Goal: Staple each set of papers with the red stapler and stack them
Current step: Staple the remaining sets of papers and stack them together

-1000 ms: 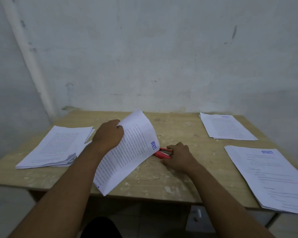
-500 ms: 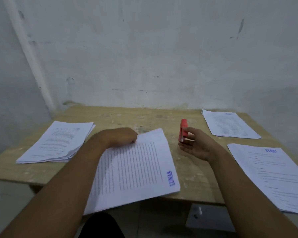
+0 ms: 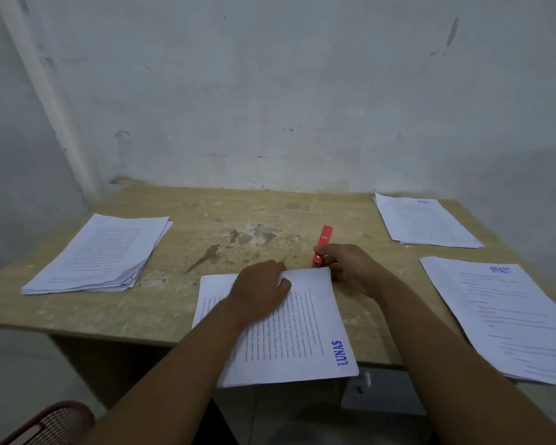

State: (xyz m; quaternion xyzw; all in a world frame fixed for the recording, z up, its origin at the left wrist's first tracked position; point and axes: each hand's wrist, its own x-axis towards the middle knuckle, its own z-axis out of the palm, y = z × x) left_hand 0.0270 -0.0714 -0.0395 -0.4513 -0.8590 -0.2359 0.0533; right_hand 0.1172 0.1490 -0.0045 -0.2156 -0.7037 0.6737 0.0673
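A paper set (image 3: pixel 299 332) stamped "LUNAS" in blue lies at the front middle of the wooden table (image 3: pixel 180 303), its near end hanging over the table's edge. My left hand (image 3: pixel 260 290) presses flat on its far part. My right hand (image 3: pixel 350 268) holds the red stapler (image 3: pixel 321 245) at the set's far right corner, the stapler pointing away from me. A thick stack of papers (image 3: pixel 100 255) lies at the left.
Two more paper piles lie on the right: one at the back right (image 3: pixel 424 223), one at the front right (image 3: pixel 507 316) reaching over the table's edge. A white wall stands right behind the table. A reddish woven chair seat (image 3: pixel 52 425) shows at the bottom left.
My left hand laid the lifted paper set flat and slid it right. My right hand picked the stapler up from the table and brought it to the set's far right corner.
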